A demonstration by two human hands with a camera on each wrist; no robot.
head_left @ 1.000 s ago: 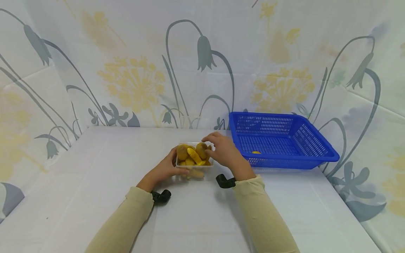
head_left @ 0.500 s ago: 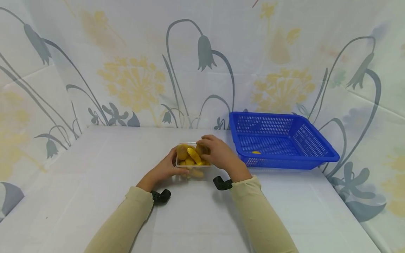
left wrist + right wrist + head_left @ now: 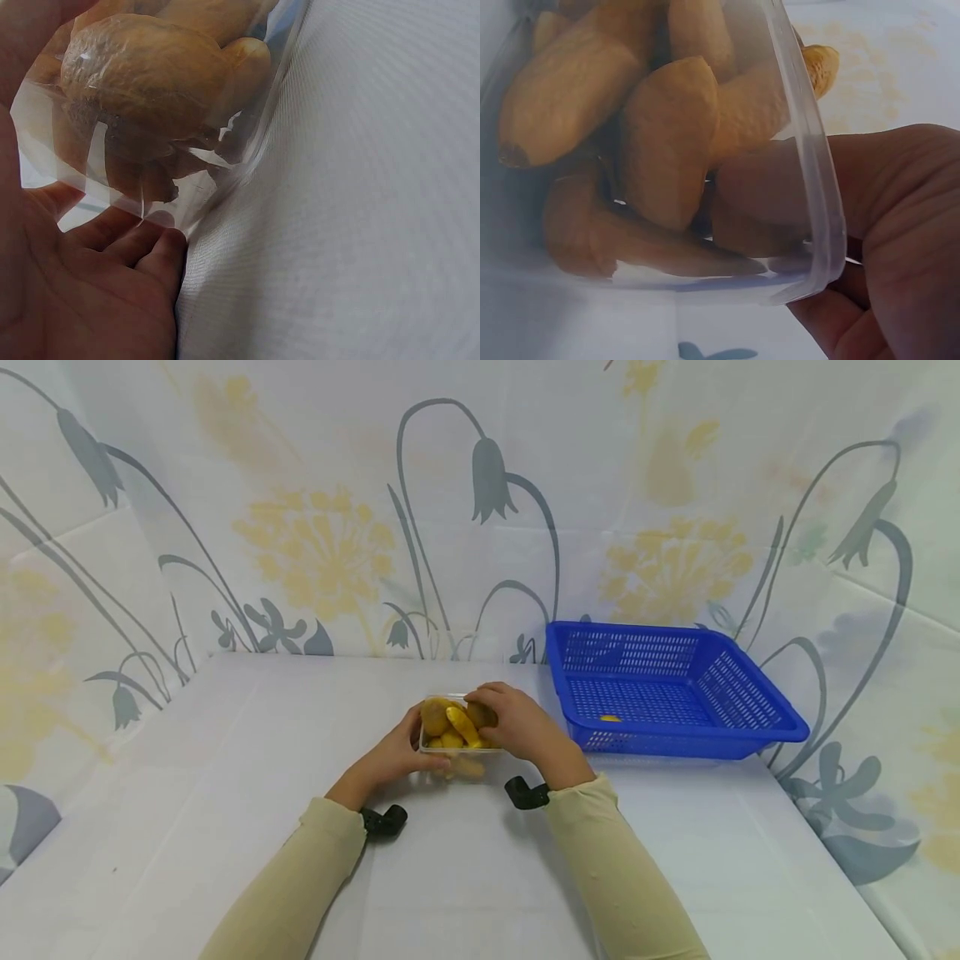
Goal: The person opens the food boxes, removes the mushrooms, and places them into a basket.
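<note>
A clear plastic container [image 3: 465, 751] stands mid-table, filled with yellow-brown mushrooms [image 3: 459, 727]. My left hand [image 3: 393, 750] holds its left end, thumb along the front; in the left wrist view the fingers [image 3: 120, 236] curl under its lower edge. At the right end, my right hand [image 3: 525, 720] has its fingers over a round-capped mushroom [image 3: 482, 713] and grips it. Up close in the right wrist view, the thumb [image 3: 757, 187] shows through the clear wall, inside the container rim [image 3: 829, 225] among the mushrooms. The right fingertips are partly hidden.
A blue perforated plastic basket [image 3: 690, 745] stands on the right, close to my right hand, with a small yellow piece [image 3: 611, 718] visible in it. White cloth [image 3: 225, 760] covers the table, and a flower-patterned sheet [image 3: 337, 527] hangs behind.
My right hand has moved slightly left and its fingers have closed over the round-capped mushroom. The left hand still holds the container. The head view has shifted a little.
</note>
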